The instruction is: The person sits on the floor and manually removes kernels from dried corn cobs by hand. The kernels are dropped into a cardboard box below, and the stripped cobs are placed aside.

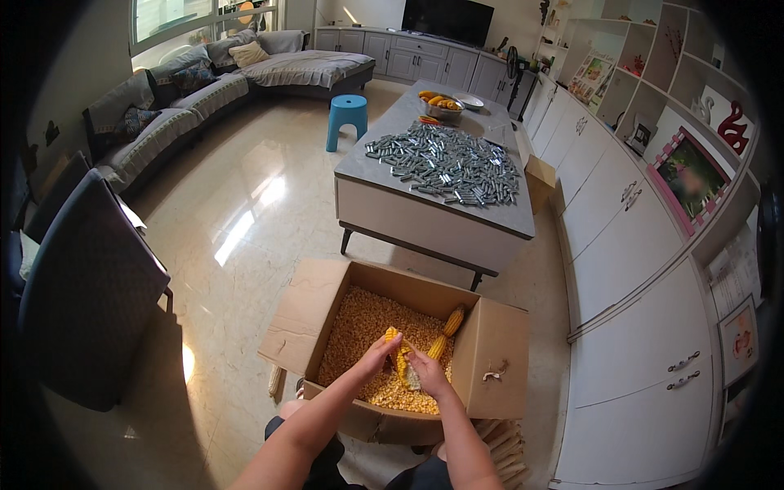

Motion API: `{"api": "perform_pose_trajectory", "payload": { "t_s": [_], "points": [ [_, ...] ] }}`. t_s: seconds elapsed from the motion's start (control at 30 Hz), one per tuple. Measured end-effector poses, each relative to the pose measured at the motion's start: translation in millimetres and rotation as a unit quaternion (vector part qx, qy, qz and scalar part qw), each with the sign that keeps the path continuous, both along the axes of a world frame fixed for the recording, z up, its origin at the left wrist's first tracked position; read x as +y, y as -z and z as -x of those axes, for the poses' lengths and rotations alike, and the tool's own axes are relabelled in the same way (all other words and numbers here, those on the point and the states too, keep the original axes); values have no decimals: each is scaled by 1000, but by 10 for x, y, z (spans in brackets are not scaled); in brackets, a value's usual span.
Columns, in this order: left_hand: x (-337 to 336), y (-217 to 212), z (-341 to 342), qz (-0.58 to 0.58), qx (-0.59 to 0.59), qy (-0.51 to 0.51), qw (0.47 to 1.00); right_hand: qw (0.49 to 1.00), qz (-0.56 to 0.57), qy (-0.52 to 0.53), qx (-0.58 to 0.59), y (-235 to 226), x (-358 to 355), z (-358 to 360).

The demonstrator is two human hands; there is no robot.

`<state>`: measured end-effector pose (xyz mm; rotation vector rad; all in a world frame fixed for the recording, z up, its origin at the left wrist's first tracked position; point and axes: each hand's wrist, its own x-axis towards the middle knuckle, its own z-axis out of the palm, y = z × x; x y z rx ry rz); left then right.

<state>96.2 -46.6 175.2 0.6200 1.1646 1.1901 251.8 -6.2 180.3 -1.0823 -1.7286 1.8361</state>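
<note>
Over the cardboard box (333,341), my left hand (380,354) and my right hand (428,372) are closed on an ear of corn (403,366). Yellow kernels cover its upper part, while its lower end looks pale and stripped. My fingers partly hide it, so I cannot tell whether a second piece is in my grip. Loose kernels (359,314) fill the bottom of the box beneath both hands. Leaning at the box's right inner side are whole ears of corn (446,333). A dry scrap (494,372) rests on the right flap.
Ahead stands a grey-topped table (359,167) with many small silvery cylinders (453,163) and a bowl of corn (439,104). Bare cobs (505,451) lie right of my legs. A blue stool (348,121), dark chair (90,286), sofa (216,94) and white cabinets (629,327) surround the floor.
</note>
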Motion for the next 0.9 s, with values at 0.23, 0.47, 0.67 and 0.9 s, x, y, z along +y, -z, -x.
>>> {"api": "perform_pose_trajectory", "payload": {
  "t_s": [0.23, 0.47, 0.67, 0.9],
  "points": [
    [51, 11, -41, -82, 66, -28, 994, 998, -9, 41, 37, 315, 35, -28],
    [45, 77, -81, -66, 47, 9, 997, 999, 27, -31, -35, 92, 63, -58],
    [56, 68, -74, -71, 29, -15, 997, 999, 20, -26, 11, 102, 15, -56],
    [93, 162, -34, -8, 182, -24, 983, 998, -7, -26, -62, 198, 7, -40]
  ]
}}
